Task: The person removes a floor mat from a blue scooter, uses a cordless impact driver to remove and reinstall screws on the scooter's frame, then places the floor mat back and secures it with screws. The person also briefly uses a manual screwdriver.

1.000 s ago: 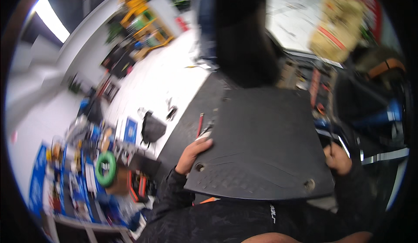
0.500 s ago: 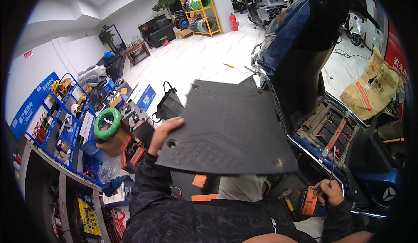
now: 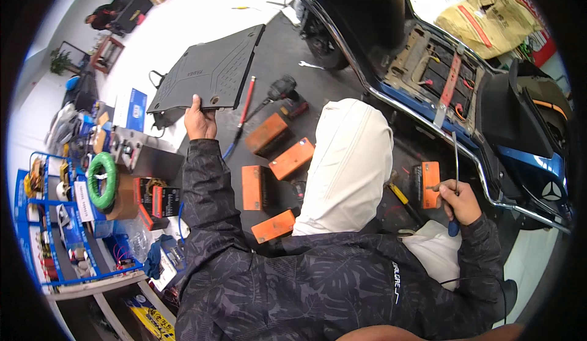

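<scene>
My left hand (image 3: 200, 122), fingers closed, grips the near edge of a black ribbed scooter floor panel (image 3: 205, 72), held out to the left above the dark mat. The panel is tilted, with round holes at its corners. In my right hand (image 3: 463, 205) is a screwdriver (image 3: 454, 227); its blue handle points down and its thin shaft points up. Just left of that hand stands an orange-topped battery (image 3: 430, 184). The blue scooter (image 3: 468, 148) is on the right, its floor bay (image 3: 411, 60) uncovered, showing a red bar (image 3: 451, 79) and wires.
Several orange-topped batteries (image 3: 292, 159) stand on the dark mat (image 3: 263, 54) around my white-trousered leg (image 3: 348, 164). A yellow-handled hammer (image 3: 398, 193), a black power tool (image 3: 280, 89) and a wrench (image 3: 310, 65) lie there too. At left are a green coil (image 3: 101, 181) and blue racks (image 3: 61, 237).
My left hand has swung the panel from in front of me out to the left, uncovering the batteries and tools. The view has tipped downward. The right hand keeps the screwdriver beside the scooter.
</scene>
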The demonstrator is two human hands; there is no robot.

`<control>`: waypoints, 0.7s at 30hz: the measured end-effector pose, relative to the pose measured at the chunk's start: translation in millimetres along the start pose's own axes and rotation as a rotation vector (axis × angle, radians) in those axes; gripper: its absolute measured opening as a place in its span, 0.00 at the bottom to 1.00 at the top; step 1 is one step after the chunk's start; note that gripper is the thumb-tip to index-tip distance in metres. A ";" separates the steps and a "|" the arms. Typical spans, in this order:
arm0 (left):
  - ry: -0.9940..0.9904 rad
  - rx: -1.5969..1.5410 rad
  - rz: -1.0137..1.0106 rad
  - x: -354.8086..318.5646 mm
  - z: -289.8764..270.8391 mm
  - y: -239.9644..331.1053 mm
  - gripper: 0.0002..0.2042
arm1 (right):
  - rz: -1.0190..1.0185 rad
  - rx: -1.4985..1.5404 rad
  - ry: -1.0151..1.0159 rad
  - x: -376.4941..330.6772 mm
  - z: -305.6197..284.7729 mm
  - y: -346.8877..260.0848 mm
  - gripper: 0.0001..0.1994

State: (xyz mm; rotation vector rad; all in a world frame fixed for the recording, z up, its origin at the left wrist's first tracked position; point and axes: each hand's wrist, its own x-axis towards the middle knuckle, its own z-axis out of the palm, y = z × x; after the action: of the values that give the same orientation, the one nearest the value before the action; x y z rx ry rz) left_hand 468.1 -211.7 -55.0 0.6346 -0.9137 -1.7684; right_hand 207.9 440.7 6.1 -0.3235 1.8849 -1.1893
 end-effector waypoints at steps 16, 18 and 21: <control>0.458 0.053 0.008 112.2 -133.6 -111.8 0.12 | 0.204 -0.164 0.193 -14.1 44.1 123.0 0.11; 0.527 0.008 -0.005 117.9 -164.4 -111.2 0.15 | 0.250 -0.134 0.204 -3.7 46.8 142.6 0.11; 0.715 0.138 -0.038 106.4 -205.9 -114.1 0.19 | 0.152 -0.288 0.211 19.0 54.6 184.2 0.15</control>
State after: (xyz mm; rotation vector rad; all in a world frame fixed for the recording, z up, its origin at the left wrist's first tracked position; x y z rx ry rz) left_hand 526.2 -346.8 -267.3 1.2731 -0.5218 -1.3518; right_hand 278.3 490.2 -166.7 -0.2102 2.2284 -0.8780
